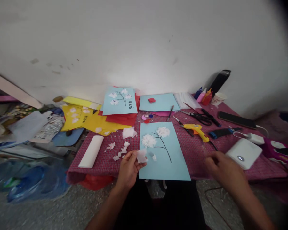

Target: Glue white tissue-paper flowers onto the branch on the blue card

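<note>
My left hand (pixel 129 169) pinches a small white paper piece (pixel 141 156) over the left edge of a light blue sheet (pixel 165 171). On that sheet is a drawn dark stem (pixel 165 147) with two ruffled white paper flowers, one at the left (pixel 148 140) and one at the top (pixel 163 132). A loose white scrap (pixel 154 157) lies close to my fingertips. My right hand (pixel 220 166) is above the table's right side, left of a white box (pixel 244 153); its fingers are curled and blurred, so I cannot tell whether they hold anything.
A yellow glue gun (pixel 195 130), black scissors (pixel 199 117) and a blue-black cutter (pixel 221 133) lie at the right. Torn white scraps (pixel 122 151) and a folded white paper (pixel 91 151) lie at the left. A finished-looking flower card (pixel 120 100) rests against the wall. A dark bottle (pixel 219 82) stands at the back.
</note>
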A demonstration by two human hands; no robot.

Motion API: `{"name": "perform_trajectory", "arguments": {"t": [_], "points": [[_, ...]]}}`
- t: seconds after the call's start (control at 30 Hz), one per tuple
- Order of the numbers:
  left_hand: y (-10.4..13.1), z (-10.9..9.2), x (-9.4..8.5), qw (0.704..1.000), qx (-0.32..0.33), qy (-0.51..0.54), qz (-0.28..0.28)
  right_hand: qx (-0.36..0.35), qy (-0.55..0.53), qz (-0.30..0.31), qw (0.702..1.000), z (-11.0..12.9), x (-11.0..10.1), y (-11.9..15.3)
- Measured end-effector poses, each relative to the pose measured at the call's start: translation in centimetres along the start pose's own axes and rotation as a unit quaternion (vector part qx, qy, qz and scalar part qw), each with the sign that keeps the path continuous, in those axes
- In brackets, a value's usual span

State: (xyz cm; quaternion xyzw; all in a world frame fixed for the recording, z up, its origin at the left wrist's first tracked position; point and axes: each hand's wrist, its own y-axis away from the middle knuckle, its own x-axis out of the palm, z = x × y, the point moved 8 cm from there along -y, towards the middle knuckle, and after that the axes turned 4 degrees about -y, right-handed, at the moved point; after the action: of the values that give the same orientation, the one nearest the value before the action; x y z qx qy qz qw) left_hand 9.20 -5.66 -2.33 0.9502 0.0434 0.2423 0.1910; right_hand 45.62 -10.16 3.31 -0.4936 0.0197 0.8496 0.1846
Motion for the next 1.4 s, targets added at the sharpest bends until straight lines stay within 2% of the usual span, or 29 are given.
{"name": "perform_trajectory", "arguments": {"t": [0.1, 0.2, 0.3, 0.83, 1.0, 1.2, 1.4], "points": [[0.4, 0.4, 0.6, 1.0, 0.0, 0.008, 0.011, -0.05, -0.189, 0.1, 0.976, 5.7, 2.7, 4.0], [0.8, 0.8, 1.0, 1.0, -0.005, 0.013, 0.016, -0.104, -0.233, 0.168, 0.952, 11.4, 5.7, 7.4], [1.1, 1.0, 1.1, 1.0, -0.004, 0.013, 0.018, -0.115, -0.226, 0.191, 0.948, 14.0, 7.7, 8.5], [1.7, 1.3, 1.1, 0.999, 0.012, -0.013, 0.03, -0.118, -0.189, 0.227, 0.948, 14.9, 9.2, 8.1], [1.8, 1.4, 0.6, 0.998, 0.037, -0.044, 0.033, -0.113, -0.177, 0.235, 0.949, 14.8, 9.3, 8.3], [1.9, 1.5, -0.4, 0.993, 0.049, -0.11, 0.008, -0.112, -0.18, 0.231, 0.95, 14.4, 9.4, 8.7], [1.9, 1.5, 0.1, 0.986, 0.067, -0.142, 0.053, -0.104, -0.198, 0.232, 0.947, 14.3, 9.3, 8.6]]}}
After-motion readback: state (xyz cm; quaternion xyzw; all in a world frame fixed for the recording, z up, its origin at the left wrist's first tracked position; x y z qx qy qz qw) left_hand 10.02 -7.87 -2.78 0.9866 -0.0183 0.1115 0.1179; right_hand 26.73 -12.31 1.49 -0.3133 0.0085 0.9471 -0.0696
